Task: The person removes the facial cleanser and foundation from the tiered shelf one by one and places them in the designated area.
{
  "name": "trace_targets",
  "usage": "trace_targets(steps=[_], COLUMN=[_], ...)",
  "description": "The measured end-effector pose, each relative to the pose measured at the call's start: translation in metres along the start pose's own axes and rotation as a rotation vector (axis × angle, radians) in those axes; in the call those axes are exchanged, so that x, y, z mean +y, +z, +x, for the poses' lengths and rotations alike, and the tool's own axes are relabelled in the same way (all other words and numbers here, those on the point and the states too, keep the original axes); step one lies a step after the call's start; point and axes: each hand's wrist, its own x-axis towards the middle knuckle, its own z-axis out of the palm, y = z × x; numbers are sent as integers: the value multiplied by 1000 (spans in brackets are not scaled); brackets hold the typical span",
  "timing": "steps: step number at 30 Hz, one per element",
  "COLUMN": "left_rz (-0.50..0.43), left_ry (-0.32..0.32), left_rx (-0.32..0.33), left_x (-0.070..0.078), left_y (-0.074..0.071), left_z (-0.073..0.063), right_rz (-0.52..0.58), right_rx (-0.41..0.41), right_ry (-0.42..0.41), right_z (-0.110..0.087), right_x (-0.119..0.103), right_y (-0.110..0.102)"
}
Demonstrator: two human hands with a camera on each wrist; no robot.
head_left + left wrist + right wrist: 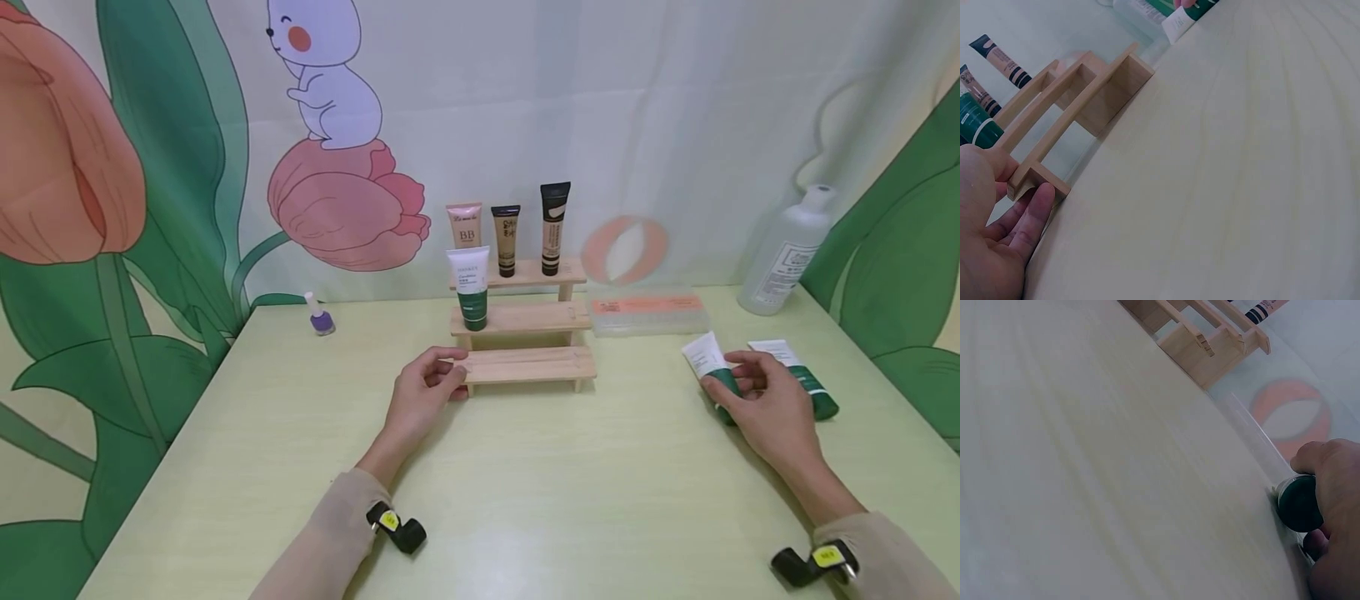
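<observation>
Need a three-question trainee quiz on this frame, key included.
1. How many tubes stand on the wooden rack?
2. True or false: the left hand holds the rack's top shelf.
3. What does the right hand grip? (a) purple bottle (b) green-and-white tube (c) flat plastic box

Key: 1. Four. 2. False: the left hand holds the bottom shelf at its left end. 3. b.

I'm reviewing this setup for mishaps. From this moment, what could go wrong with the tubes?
The left hand grips the end of the lowest step of the wooden stand; a tug there might topple the upright tube on the middle step. The right hand holds a green-and-white tube; lifting it could nudge the lying tube close by.
</observation>
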Motion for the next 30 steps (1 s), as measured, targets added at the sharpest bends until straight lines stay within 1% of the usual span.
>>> trace_targets(steps=[8,13,18,22,26,30], left_rz=[3,0,-7,-11,-11,-11], left_ry=[1,3,3,4,3,1], left_rx=[3,-1,-6,-7,-6,-6], left_x=[0,1,1,0,-1,0], left_y=[0,0,0,0,-1,0], left_z=[0,0,-1,0,0,0], right_rz=[-20,-49,-45,-22,41,113], right_rx=[37,75,122,149,196,243], right_ry=[-38,-66,-87,-110,-128,-120], right_z=[0,0,0,-1,-2,-4], right_x=[1,1,0,-1,-6,-8], right_y=[-1,-2,-2,-2,-2,-2])
